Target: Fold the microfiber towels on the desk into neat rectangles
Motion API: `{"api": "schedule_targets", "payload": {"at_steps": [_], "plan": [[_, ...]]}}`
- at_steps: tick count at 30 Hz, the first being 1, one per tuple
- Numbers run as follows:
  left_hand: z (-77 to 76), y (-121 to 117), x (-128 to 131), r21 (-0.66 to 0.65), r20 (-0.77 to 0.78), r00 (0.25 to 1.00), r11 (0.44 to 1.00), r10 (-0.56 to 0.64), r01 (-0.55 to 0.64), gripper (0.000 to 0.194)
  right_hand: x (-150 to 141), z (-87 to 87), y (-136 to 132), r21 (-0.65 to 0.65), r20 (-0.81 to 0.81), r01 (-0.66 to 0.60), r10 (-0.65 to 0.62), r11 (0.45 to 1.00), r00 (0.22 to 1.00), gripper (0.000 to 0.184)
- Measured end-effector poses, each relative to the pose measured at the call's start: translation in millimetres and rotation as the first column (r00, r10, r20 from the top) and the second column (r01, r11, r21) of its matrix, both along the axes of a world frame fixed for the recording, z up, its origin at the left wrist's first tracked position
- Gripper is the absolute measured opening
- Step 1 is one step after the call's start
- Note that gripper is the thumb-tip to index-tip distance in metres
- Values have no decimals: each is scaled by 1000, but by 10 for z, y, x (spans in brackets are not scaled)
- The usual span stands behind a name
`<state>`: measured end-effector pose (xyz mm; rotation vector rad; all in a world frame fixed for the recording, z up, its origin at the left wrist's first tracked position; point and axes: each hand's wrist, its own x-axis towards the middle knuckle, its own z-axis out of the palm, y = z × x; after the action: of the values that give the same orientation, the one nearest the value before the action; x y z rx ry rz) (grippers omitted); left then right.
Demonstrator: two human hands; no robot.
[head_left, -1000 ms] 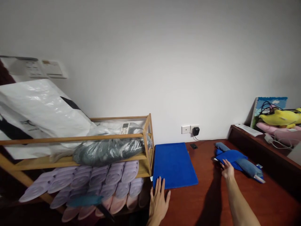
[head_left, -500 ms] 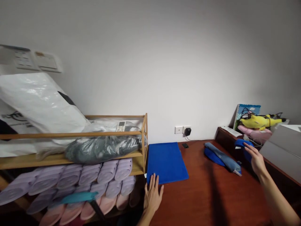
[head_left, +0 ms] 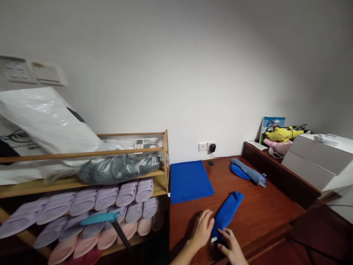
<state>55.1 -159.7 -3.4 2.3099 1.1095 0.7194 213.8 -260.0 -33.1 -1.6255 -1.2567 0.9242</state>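
Observation:
On the reddish-brown desk a folded blue cloth (head_left: 228,210) lies at a slant, a small white tag at its near end. My right hand (head_left: 232,246) has its fingers curled on that near end. Beside the cloth's left edge, my left hand (head_left: 203,229) is open, fingers stretched out and lying close together; whether it touches the fabric is hard to tell. Farther back, a blue cloth folded into a flat rectangle (head_left: 190,182) rests by the shoe rack. A grey-blue and blue bundle of cloth (head_left: 248,172) lies toward the desk's right side.
A wooden rack (head_left: 166,162) with several pairs of slippers (head_left: 106,197) borders the desk on the left. To the right, a raised ledge (head_left: 281,165) carries a white box (head_left: 309,154) and a yellow plush toy (head_left: 281,133). A plugged-in black adapter (head_left: 212,148) sits at the wall.
My right hand has brought the blue cloth from the right ledge to the desk's front middle. My left hand has left the flat blue cloth and moved right, beside it.

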Motion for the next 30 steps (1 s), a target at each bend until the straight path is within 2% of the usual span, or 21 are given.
{"api": "schedule_targets", "payload": {"at_steps": [2,4,6,8,10,11,15,17,20,23,26,30], "plan": [[51,-215,204,-82,8,1000,996,-16,17,39,-104,78,-38,40,-115,-112,116,993,987,55],[61,-331,275,-108,-9,1000,994,-7,5,38,-45,171,-52,1,-285,-157,150,988,947,48],[39,-376,238,-114,-24,1000,993,-12,9,34,111,206,-58,-122,-444,-130,63,984,894,44],[4,-402,167,-123,-60,998,992,-34,27,40,273,180,-52,-233,-520,-34,-95,972,849,44],[-19,-435,132,-137,-117,992,990,-39,23,53,368,124,-22,-266,-524,74,-209,961,826,43],[-20,-454,135,-145,-142,989,989,-31,10,53,379,95,6,-270,-522,118,-248,956,816,42],[39,-480,210,-180,-156,988,983,2,-31,31,243,8,200,-267,-474,208,-316,941,822,43],[80,-450,216,-201,-140,990,980,-18,-11,27,152,0,311,-245,-434,237,-325,940,840,46],[119,-405,125,-228,-125,991,973,-52,22,33,59,39,413,-140,-400,261,-295,955,868,48],[117,-432,-79,-256,-146,988,966,-55,16,32,-31,78,388,-33,-379,256,-249,966,891,48],[87,-523,-336,-286,-196,980,955,24,-81,24,-160,44,257,0,-372,219,-203,976,906,48],[58,-580,-585,-353,-222,961,906,163,-235,14,-327,3,61,5,-396,121,-109,993,911,47]]}}
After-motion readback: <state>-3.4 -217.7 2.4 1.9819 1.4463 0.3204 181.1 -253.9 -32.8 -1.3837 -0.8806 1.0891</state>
